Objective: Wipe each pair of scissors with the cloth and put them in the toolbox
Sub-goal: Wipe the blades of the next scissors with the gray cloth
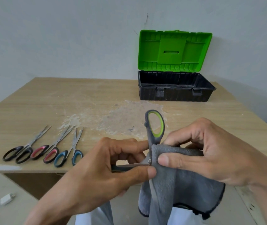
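Head view. The left hand [113, 168] grips one handle of the green-handled scissors [155, 124], which are spread open above the near edge of the tabletop [64, 103]. Their other loop stands upright. The right hand [210, 153] pinches the grey cloth [186, 189] against the scissors beside the pivot, and the rest of the cloth hangs below. Black scissors [18, 153], red scissors [48, 153] and blue scissors [71, 155] lie side by side at left. The toolbox [178, 95] stands far right, its green lid [173, 51] raised.
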Demonstrator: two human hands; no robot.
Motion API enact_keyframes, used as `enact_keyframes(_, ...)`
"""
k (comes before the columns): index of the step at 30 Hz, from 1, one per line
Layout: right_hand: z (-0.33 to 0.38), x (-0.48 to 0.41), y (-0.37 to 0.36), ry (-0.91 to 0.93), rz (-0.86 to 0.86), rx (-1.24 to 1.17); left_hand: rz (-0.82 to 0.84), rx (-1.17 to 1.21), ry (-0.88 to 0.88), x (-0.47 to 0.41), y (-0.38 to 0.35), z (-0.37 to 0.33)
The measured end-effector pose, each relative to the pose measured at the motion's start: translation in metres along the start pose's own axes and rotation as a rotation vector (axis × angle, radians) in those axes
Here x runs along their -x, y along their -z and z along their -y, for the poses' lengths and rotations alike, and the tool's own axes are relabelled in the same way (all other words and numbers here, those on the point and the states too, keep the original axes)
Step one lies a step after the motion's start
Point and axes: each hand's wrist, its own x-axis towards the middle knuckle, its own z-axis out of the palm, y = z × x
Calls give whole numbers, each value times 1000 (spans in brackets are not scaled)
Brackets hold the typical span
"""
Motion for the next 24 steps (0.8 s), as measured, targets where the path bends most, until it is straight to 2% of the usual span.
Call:
enact_keyframes(9, 1, 8, 17, -50, 33, -29, -21, 41, 33, 0, 4, -2)
enact_keyframes(19, -5, -4, -3, -17, -62, 11, -35, -68, -14, -8, 3, -6)
enact_keyframes(24, -7, -3, 2, -34, -5, -30, -53, -50, 23, -2, 4, -6)
